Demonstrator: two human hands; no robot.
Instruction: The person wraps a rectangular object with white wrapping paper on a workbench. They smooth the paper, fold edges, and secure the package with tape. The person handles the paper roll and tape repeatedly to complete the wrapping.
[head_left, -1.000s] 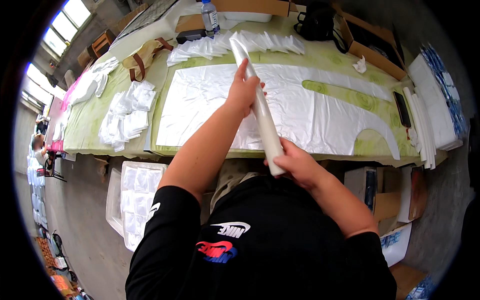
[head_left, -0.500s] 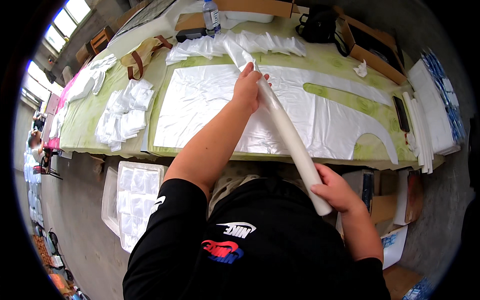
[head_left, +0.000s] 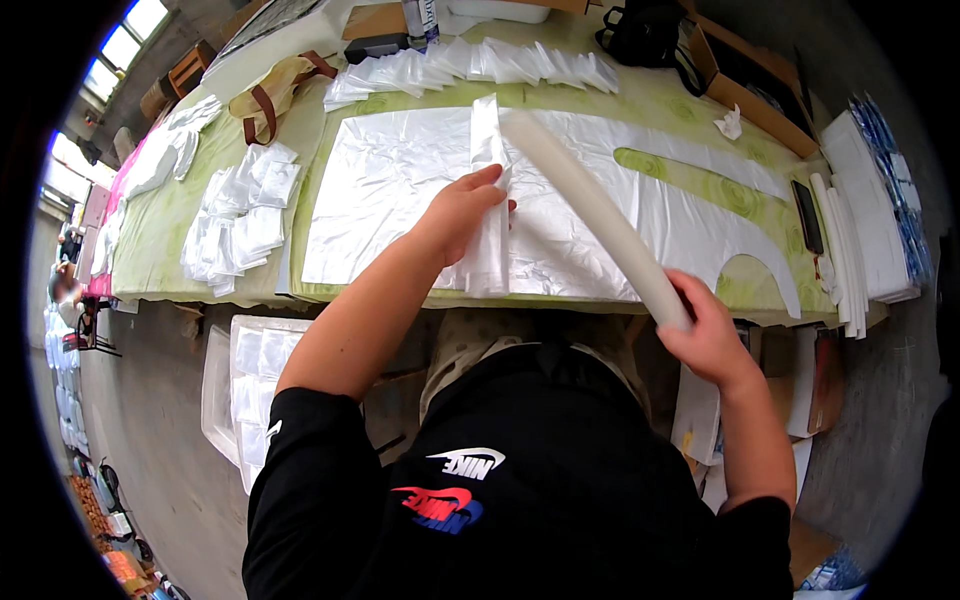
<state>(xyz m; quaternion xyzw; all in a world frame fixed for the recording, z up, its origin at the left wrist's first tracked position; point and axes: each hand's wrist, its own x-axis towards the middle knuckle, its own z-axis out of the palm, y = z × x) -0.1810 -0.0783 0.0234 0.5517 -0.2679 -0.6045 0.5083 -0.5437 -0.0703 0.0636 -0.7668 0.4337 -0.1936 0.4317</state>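
Note:
My right hand (head_left: pixel 703 332) is wrapped round the near end of a white tube (head_left: pixel 595 205), which slants up and to the left over the table. In my left hand (head_left: pixel 465 215) is a flattened, folded strip of clear plastic film (head_left: pixel 487 135); my fingers close round its middle. The strip lies upright in the view, separate from the tube. Beneath both is a wide, thin white plastic sheet (head_left: pixel 385 190) cut in an apron-like outline, with a long slot and a curved cut-out on the right.
Folded film packets lie in a back row (head_left: pixel 470 65) and a left pile (head_left: pixel 240 215). White tubes (head_left: pixel 840 255) and a phone (head_left: pixel 806 215) lie at the right. A cardboard box (head_left: pixel 750 85), black bag (head_left: pixel 640 35) and bottle (head_left: pixel 422 22) stand behind. Below left is a filled bin (head_left: pixel 235 330).
The folded film strip has come off the tube and stays in my left hand, lower on the sheet. My right hand has moved up and right with the bare tube.

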